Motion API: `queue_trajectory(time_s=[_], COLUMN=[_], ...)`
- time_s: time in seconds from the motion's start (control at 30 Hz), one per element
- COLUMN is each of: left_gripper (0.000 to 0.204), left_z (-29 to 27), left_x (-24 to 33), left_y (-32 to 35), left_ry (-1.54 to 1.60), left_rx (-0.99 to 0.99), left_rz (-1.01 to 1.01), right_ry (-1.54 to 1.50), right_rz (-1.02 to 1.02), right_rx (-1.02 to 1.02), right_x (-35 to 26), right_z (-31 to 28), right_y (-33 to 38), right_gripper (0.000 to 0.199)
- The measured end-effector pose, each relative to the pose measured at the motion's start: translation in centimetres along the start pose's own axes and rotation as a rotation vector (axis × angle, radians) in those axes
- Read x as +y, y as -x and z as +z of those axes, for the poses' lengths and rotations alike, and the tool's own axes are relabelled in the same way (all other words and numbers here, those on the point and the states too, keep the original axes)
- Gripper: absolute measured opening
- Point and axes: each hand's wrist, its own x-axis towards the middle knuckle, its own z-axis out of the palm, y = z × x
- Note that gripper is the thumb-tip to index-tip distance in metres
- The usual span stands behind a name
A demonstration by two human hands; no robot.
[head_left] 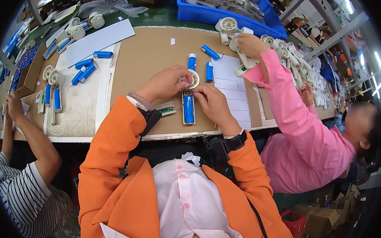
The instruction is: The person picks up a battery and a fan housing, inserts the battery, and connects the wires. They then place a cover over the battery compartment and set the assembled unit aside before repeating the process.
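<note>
Head view: left hand [168, 82] pinches one round-headed white housing [196, 79]; right hand [212, 103], fingertips nearly together, grip unclear, meets its wires [187, 92]; three blue batteries [209, 72] lie beyond.

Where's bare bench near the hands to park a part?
Cardboard between white board and left hand; pale surface on the near side of left batteries. Crowded: around right hand and white housing, batteries beyond, right-side parts pile.

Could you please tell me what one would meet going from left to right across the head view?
Brown cardboard box → white board → left hand → blue cylinder in a white casing → right hand → co-worker's pink sleeve.
</note>
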Motion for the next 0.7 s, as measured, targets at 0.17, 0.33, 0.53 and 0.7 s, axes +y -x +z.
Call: queue_trajectory(time_s=[0.17,0.33,0.53,0.7], left_gripper=[0.01,0.009,0.008,0.022], left_z=[0.2,0.1,0.0,-0.2], left_x=[-0.1,0.3,0.2,-0.1], left_y=[0.0,0.0,-0.3,0.1], left_ry=[0.001,-0.012,-0.021,0.001], left_rx=[0.041,0.002,-0.008,-0.02], left_rz=[0.049,0.007,0.007,0.023], right_ry=[0.018,0.058,0.043,-0.174], right_rz=[-0.04,-0.1,-0.135,0.043], right_rx=[-0.006,0.025,0.061,-0.024], right_x=[0.6,0.4,0.5,1.0], right_z=[0.4,0.6,0.9,0.7], right_y=[0.0,0.2,0.1,0.0], right_gripper=[0.007,0.007,0.007,0.007])
